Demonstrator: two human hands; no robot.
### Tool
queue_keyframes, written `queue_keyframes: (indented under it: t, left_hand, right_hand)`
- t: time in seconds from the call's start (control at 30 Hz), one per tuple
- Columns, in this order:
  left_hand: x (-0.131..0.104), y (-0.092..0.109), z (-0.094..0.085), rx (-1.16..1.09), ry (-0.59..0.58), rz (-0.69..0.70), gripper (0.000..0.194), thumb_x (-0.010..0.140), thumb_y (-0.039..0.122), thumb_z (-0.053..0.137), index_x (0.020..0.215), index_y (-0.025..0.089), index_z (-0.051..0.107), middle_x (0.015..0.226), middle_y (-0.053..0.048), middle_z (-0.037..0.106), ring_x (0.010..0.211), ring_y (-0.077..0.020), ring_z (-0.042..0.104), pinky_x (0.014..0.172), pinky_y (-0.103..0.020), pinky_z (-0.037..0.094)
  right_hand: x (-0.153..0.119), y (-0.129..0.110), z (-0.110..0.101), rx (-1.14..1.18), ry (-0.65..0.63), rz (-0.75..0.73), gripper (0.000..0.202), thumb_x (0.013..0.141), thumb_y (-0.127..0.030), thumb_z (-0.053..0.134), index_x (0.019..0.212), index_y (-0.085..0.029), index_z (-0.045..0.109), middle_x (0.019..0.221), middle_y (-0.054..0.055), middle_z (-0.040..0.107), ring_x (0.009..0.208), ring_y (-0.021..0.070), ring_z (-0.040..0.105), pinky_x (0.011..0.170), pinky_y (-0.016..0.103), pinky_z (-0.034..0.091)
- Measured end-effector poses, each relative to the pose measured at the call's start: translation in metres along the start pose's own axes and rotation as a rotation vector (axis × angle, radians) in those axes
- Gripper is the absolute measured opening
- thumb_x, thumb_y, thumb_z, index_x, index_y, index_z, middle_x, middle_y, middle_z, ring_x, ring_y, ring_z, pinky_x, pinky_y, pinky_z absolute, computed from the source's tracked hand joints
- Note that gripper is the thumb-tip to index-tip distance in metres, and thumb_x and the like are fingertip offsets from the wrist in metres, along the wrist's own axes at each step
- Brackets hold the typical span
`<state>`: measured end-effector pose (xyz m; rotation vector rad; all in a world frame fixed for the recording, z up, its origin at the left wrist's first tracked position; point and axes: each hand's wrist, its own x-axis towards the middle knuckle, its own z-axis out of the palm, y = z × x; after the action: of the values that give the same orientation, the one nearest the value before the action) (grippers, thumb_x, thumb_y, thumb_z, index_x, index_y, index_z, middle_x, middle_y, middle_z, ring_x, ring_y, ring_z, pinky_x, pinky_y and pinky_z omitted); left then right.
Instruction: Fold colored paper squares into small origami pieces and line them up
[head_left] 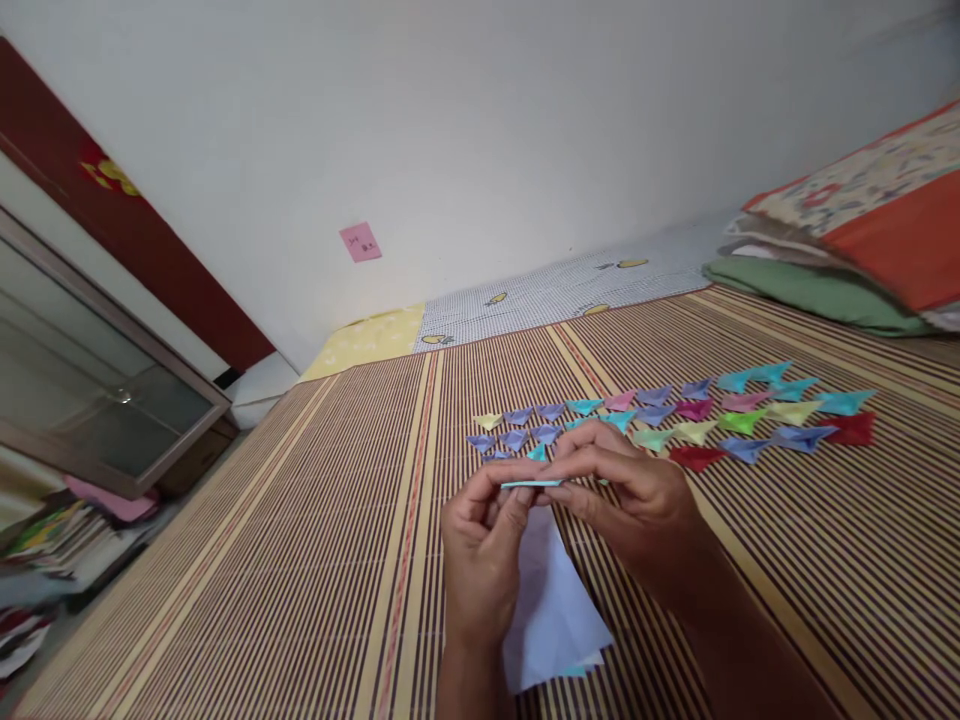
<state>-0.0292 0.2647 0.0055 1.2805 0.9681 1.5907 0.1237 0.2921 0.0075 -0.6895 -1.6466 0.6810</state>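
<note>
Striped mat [337, 560], white wall [480, 130] beyond, left hand [484, 560] and right hand [641, 495] tight on turquoise paper [529, 484].

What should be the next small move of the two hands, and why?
Probably press along the small light-blue paper with the right hand, steadying it with the left hand: both hands hold it, and it looks like a thin folded strip, though its creases cannot be seen clearly.

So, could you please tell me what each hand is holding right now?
Left hand: closed, pinching the left end of the folded turquoise paper.
Right hand: closed on the same paper's right end.
</note>
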Motion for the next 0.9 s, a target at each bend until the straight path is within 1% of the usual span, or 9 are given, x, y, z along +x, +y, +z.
queue_keyframes:
  t: [0.27, 0.37, 0.43, 0.5, 0.53, 0.6, 0.67, 0.73, 0.9]
  left_hand:
    - [-0.005, -0.003, -0.008, 0.072, 0.008, -0.001, 0.025, 0.100, 0.032, 0.055, 0.109, 0.021, 0.076, 0.110, -0.009, 0.077, 0.103, -0.0238, 0.071, 0.092, -0.034, 0.052]
    - [-0.005, 0.001, -0.006, 0.169, 0.044, 0.039, 0.023, 0.101, 0.031, 0.055, 0.107, 0.022, 0.076, 0.113, -0.009, 0.076, 0.109, -0.0240, 0.070, 0.096, -0.036, 0.052]
    - [-0.004, 0.003, -0.003, 0.224, 0.074, 0.102, 0.021, 0.100, 0.029, 0.057, 0.108, 0.023, 0.076, 0.121, -0.008, 0.074, 0.120, -0.0239, 0.065, 0.104, -0.037, 0.048]
    - [-0.003, 0.003, -0.001, 0.212, 0.123, 0.104, 0.022, 0.098, 0.027, 0.060, 0.114, 0.024, 0.074, 0.130, -0.007, 0.071, 0.128, -0.0232, 0.061, 0.110, -0.037, 0.044]
    - [-0.003, 0.002, 0.000, 0.167, 0.148, 0.071, 0.024, 0.096, 0.027, 0.063, 0.118, 0.024, 0.072, 0.130, -0.007, 0.071, 0.126, -0.0226, 0.062, 0.110, -0.037, 0.045]
    - [-0.002, 0.001, 0.001, 0.030, 0.191, -0.042, 0.029, 0.093, 0.028, 0.069, 0.121, 0.023, 0.071, 0.119, -0.008, 0.076, 0.111, -0.0206, 0.070, 0.098, -0.034, 0.053]
    - [0.000, 0.000, 0.001, -0.112, 0.212, -0.151, 0.028, 0.088, 0.031, 0.076, 0.114, 0.020, 0.074, 0.100, -0.007, 0.079, 0.089, -0.0176, 0.074, 0.081, -0.028, 0.057]
    - [0.002, 0.000, 0.001, -0.232, 0.230, -0.221, 0.028, 0.081, 0.034, 0.082, 0.103, 0.016, 0.078, 0.088, -0.006, 0.079, 0.075, -0.0149, 0.073, 0.070, -0.023, 0.057]
    - [0.008, 0.003, 0.001, -0.484, 0.257, -0.376, 0.033, 0.060, 0.030, 0.096, 0.083, 0.012, 0.082, 0.082, -0.006, 0.079, 0.071, -0.0127, 0.070, 0.064, -0.020, 0.057]
  right_hand:
    - [-0.001, -0.001, -0.002, -0.100, -0.094, -0.115, 0.022, 0.092, -0.005, 0.063, 0.097, -0.024, 0.071, 0.099, 0.002, 0.060, 0.099, 0.0183, 0.059, 0.086, 0.034, 0.047]
    - [-0.001, -0.001, 0.001, -0.136, -0.113, -0.141, 0.019, 0.092, -0.005, 0.062, 0.095, -0.022, 0.070, 0.097, 0.002, 0.060, 0.098, 0.0194, 0.058, 0.085, 0.035, 0.046]
    - [0.000, -0.001, 0.004, -0.168, -0.125, -0.143, 0.017, 0.093, -0.006, 0.062, 0.092, -0.021, 0.070, 0.095, 0.003, 0.061, 0.096, 0.0201, 0.057, 0.084, 0.037, 0.045]
    - [0.001, 0.000, 0.007, -0.198, -0.130, -0.149, 0.017, 0.094, -0.006, 0.061, 0.090, -0.020, 0.070, 0.093, 0.003, 0.061, 0.093, 0.0206, 0.057, 0.082, 0.037, 0.045]
    - [0.001, 0.000, 0.008, -0.211, -0.127, -0.157, 0.017, 0.094, -0.007, 0.060, 0.090, -0.020, 0.070, 0.092, 0.003, 0.061, 0.092, 0.0208, 0.056, 0.081, 0.037, 0.045]
    - [0.001, 0.001, 0.010, -0.236, -0.119, -0.174, 0.017, 0.095, -0.008, 0.058, 0.089, -0.019, 0.069, 0.091, 0.004, 0.061, 0.091, 0.0211, 0.056, 0.079, 0.037, 0.045]
    - [0.001, 0.002, 0.011, -0.257, -0.122, -0.183, 0.017, 0.096, -0.008, 0.057, 0.089, -0.019, 0.069, 0.090, 0.004, 0.061, 0.090, 0.0212, 0.055, 0.079, 0.037, 0.045]
    - [0.001, 0.002, 0.011, -0.273, -0.126, -0.191, 0.018, 0.096, -0.008, 0.057, 0.089, -0.020, 0.069, 0.090, 0.004, 0.062, 0.089, 0.0213, 0.055, 0.078, 0.037, 0.046]
    - [0.000, 0.004, 0.014, -0.306, -0.137, -0.228, 0.020, 0.098, -0.009, 0.054, 0.088, -0.019, 0.068, 0.091, 0.006, 0.062, 0.090, 0.0224, 0.055, 0.078, 0.038, 0.046]
